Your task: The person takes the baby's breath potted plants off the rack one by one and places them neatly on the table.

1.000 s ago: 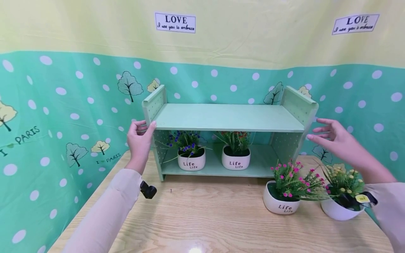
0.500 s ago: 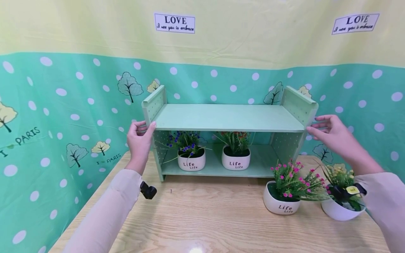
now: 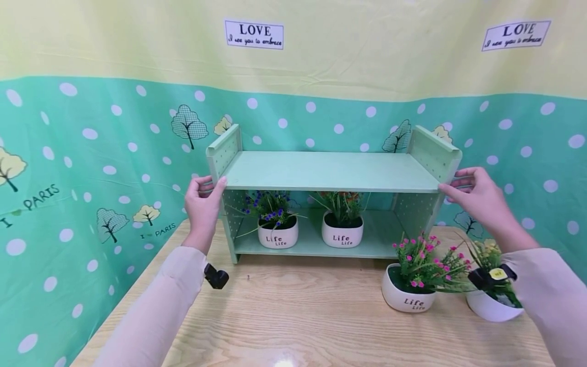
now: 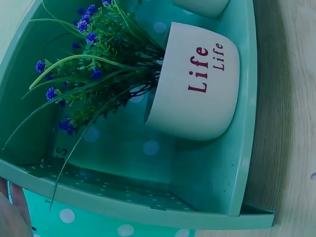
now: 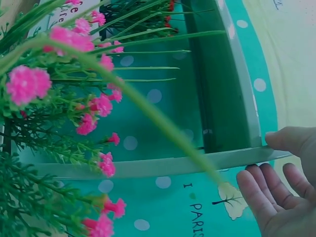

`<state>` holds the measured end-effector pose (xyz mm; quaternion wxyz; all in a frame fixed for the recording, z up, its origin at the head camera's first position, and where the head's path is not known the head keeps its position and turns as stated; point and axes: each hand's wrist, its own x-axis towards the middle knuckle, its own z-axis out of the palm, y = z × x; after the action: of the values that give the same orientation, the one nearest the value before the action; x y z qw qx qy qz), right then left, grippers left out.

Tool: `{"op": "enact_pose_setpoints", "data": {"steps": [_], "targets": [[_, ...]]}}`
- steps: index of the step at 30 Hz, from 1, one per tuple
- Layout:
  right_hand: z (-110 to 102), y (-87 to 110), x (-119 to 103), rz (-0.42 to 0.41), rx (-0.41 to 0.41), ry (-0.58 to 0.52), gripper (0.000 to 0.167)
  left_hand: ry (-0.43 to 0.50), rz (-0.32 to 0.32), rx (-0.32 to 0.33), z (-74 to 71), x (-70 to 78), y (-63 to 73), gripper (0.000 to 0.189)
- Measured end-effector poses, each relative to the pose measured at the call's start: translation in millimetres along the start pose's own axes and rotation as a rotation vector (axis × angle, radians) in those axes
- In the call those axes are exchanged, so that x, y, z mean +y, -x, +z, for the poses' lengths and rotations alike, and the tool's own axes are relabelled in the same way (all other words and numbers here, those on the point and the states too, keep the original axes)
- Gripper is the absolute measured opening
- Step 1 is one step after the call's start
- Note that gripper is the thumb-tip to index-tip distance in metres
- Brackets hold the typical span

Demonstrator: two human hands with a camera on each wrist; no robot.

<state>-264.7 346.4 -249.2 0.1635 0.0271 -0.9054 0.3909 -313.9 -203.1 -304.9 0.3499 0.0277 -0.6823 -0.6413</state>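
A pale green two-tier shelf (image 3: pixel 330 171) stands upright on the wooden table. My left hand (image 3: pixel 203 206) grips its left side panel, thumb on the front edge and fingers on the outside. On the opposite side panel, my right hand (image 3: pixel 481 201) pinches the front edge between thumb and fingers. The lower tier bears a white pot with blue flowers (image 3: pixel 277 236) and, to its right, a white pot with orange-red flowers (image 3: pixel 342 234). In the left wrist view only part of the left hand (image 4: pixel 14 212) shows beside the panel.
In front of the shelf's right end, a white pot with pink flowers (image 3: pixel 408 295) rests on the table (image 3: pixel 293 316). Right of it is a white pot with yellowish flowers (image 3: pixel 492 307), partly hidden by the right wrist. A patterned cloth (image 3: pixel 321 112) hangs close behind.
My right hand has moved left from beside the shelf and taken hold of the right side panel. The left hand, shelf and pots have stayed in place.
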Motion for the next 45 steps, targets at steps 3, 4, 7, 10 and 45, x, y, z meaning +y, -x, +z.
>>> {"op": "enact_pose_setpoints", "data": {"steps": [3, 4, 7, 10, 45], "targets": [[2.9, 0.7, -0.5, 0.002, 0.028, 0.001, 0.079, -0.004, -0.002, 0.000, 0.4, 0.3, -0.2, 0.044], [3.6, 1.1, -0.7, 0.003, 0.036, 0.006, 0.079, -0.005, 0.000, -0.001, 0.4, 0.6, -0.2, 0.045], [5.5, 1.7, -1.4, 0.004, 0.055, 0.018, 0.078, -0.011, 0.006, -0.008, 0.0, 2.0, 0.4, 0.046], [6.1, 1.3, -1.0, 0.002, 0.059, 0.032, 0.077, -0.020, 0.005, -0.015, -1.1, 3.0, 0.3, 0.047], [10.9, -3.4, 1.1, 0.012, 0.044, 0.037, 0.069, 0.058, 0.010, -0.060, -13.8, 12.4, 15.7, 0.041]]}}
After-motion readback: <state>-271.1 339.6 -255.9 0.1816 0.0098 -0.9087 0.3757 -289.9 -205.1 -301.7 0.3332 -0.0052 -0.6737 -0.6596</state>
